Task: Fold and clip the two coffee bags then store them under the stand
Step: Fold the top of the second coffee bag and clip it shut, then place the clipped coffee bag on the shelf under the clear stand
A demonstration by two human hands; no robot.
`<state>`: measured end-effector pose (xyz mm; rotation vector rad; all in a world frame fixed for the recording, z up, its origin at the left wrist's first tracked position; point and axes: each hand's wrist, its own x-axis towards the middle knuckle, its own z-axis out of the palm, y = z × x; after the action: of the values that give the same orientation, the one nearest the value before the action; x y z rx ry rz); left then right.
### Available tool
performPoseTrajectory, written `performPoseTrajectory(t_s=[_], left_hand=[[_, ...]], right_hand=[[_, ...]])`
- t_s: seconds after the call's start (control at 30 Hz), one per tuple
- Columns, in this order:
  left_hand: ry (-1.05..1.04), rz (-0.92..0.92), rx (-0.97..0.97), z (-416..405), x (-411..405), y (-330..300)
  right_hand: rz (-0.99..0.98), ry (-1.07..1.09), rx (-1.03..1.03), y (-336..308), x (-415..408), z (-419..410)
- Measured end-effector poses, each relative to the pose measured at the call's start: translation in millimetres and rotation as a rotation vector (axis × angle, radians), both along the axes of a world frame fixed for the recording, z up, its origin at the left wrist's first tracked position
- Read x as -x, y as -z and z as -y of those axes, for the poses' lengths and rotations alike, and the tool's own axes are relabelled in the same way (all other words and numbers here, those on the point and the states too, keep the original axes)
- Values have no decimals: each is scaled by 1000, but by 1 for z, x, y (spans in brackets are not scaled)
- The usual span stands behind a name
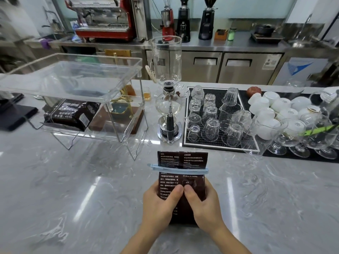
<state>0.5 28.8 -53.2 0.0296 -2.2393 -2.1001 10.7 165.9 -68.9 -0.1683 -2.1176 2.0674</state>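
Both hands are closed around a dark brown coffee bag (182, 182) held upright over the marble counter (73, 189), near its front edge. The left hand (159, 208) wraps the bag's left side, the right hand (205, 208) its right side, with both thumbs pressed together on the printed face at mid-height. A pale blue sealing clip (178, 169) sits across the bag above the hands, and the flat top stands up above it; the clip appears closed, though its latch end cannot be confirmed. A second coffee bag (71, 114), black with white lettering, already lies flat under the clear acrylic stand (73, 83) at the left, beside a wooden-based item whose nature is unclear. Assessment: the held bag's foil looks crinkled and pliable, slick on the surface, with the lower body filled out and probably moderately heavy; the top above the clip is thin and will bend if used as a handle. The sound hold is the one in use, around the filled body below the clip. Risk on storing: the glass siphon brewer (167, 92) stands just right of the stand and is fragile, so the approach is best made low, from the front.
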Motion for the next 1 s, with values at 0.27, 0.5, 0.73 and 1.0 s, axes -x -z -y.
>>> performPoseTrajectory(t_s=[0.27,0.5,0.73,1.0], left_hand=[[-35,131,0,44,-6,-7],[-35,140,-13,99,-4,-25],[-42,147,-20,163,0,-38],[-57,173,-75,217,15,-54]], right_hand=[[125,-86,94,-11,1,46],[147,-128,95,-32,6,105],[157,-258,84,-52,12,157],[81,-373,-49,-65,18,196]])
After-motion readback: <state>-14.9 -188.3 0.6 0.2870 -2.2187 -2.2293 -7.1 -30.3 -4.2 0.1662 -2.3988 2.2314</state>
